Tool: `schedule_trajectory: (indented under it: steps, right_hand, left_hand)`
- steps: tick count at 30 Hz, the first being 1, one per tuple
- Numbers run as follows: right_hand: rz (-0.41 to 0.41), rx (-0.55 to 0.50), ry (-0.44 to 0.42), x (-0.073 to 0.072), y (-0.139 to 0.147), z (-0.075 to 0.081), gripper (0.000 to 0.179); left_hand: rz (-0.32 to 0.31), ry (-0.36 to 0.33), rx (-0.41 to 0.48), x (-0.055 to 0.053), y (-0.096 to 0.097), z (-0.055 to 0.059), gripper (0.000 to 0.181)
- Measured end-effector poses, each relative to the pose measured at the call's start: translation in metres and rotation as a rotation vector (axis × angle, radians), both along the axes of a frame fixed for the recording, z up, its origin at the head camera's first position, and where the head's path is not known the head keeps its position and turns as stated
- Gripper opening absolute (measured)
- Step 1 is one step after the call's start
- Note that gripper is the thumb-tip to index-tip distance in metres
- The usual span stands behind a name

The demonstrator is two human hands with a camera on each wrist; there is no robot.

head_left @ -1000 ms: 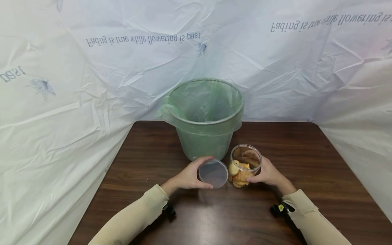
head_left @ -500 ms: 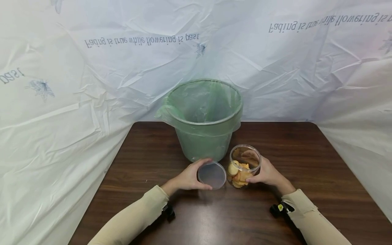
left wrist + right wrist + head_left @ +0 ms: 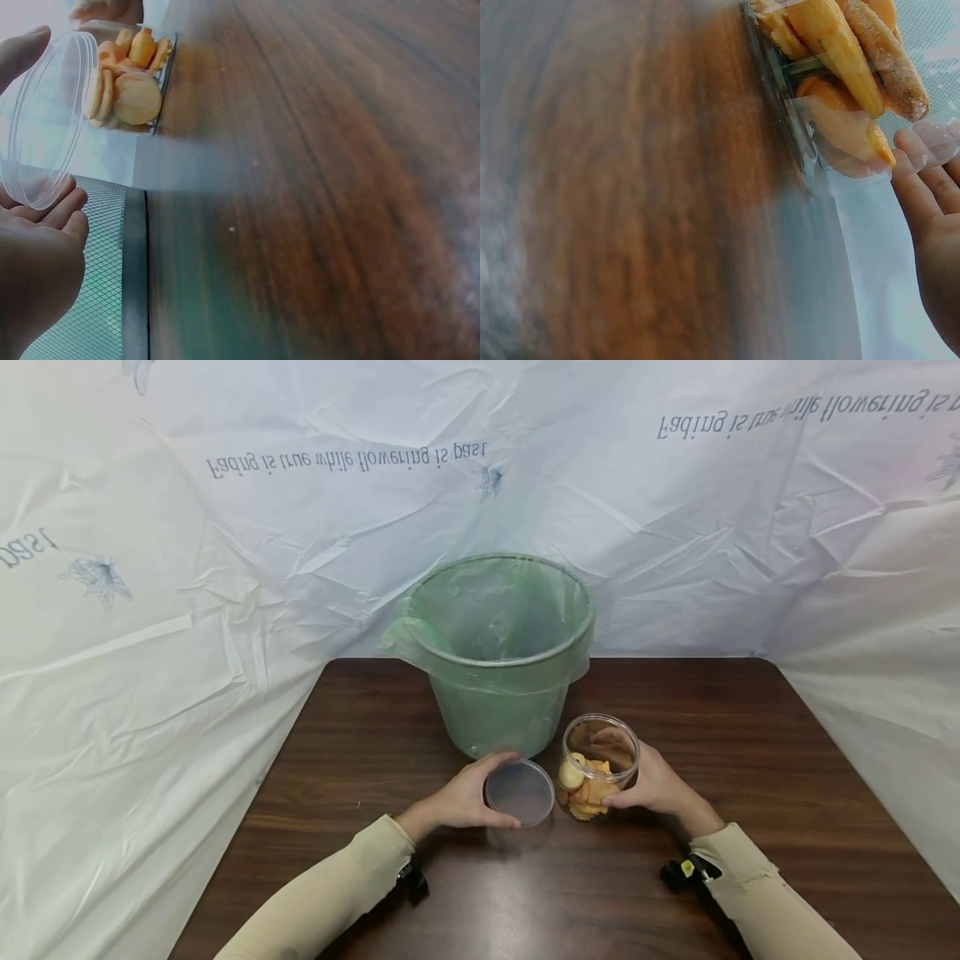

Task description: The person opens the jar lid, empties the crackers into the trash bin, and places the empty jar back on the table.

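Observation:
My left hand grips a round, clear plastic lid by its rim, thumb on one side and fingers on the other. The lid is tilted, held above the table in the left wrist view. Just to its right stands a clear plastic jar, its mouth uncovered. My right hand is wrapped round the jar's right side. Orange and pale yellow crackers fill its lower part; the left wrist view shows round crackers among them. Part of the right hand is hidden behind the jar.
Behind both hands stands a green mesh bin, lined with a thin green bag folded over its rim. All this is on a dark brown wooden table. White printed sheeting hangs around the back and sides.
My left hand and the lid have shifted slightly toward me. The right hand and the jar have stayed almost in place.

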State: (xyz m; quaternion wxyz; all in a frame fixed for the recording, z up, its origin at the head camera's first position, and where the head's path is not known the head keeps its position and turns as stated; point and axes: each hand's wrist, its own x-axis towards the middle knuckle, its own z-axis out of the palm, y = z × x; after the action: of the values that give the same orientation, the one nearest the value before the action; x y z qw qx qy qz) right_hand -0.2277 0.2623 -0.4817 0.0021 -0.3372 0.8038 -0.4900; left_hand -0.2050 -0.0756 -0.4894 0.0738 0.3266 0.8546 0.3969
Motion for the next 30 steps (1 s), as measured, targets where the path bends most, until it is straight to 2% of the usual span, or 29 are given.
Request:
schedule_trajectory:
  steps: [1, 6, 13, 16, 21, 27, 30]
  right_hand:
    - [-0.001, -0.002, -0.001, 0.0, 0.0, 0.0, 0.09]
    - [-0.001, -0.012, -0.006, -0.009, 0.007, -0.02, 0.094]
    - [0.045, -0.07, -0.082, -0.009, 0.008, -0.02, 0.091]
    - [0.039, -0.067, -0.084, -0.008, 0.007, -0.02, 0.091]
    - [0.028, -0.046, -0.061, -0.006, 0.004, -0.013, 0.091]
    - [0.024, -0.018, -0.027, 0.005, -0.003, 0.011, 0.088]
    - [0.02, -0.016, -0.017, 0.004, -0.003, 0.012, 0.089]
  left_hand:
    - [-0.001, 0.0, -0.003, 0.0, 0.0, 0.0, 0.096]
    - [-0.002, -0.003, -0.007, 0.002, 0.001, -0.001, 0.095]
    - [-0.003, -0.007, -0.029, 0.002, 0.001, -0.006, 0.096]
    - [-0.002, -0.006, -0.028, 0.003, 0.001, -0.007, 0.096]
    - [0.006, -0.023, -0.026, 0.005, 0.001, -0.009, 0.096]
    - [0.01, -0.052, -0.044, 0.005, 0.0, -0.012, 0.098]
    - [0.008, -0.051, -0.043, 0.004, -0.001, -0.014, 0.098]
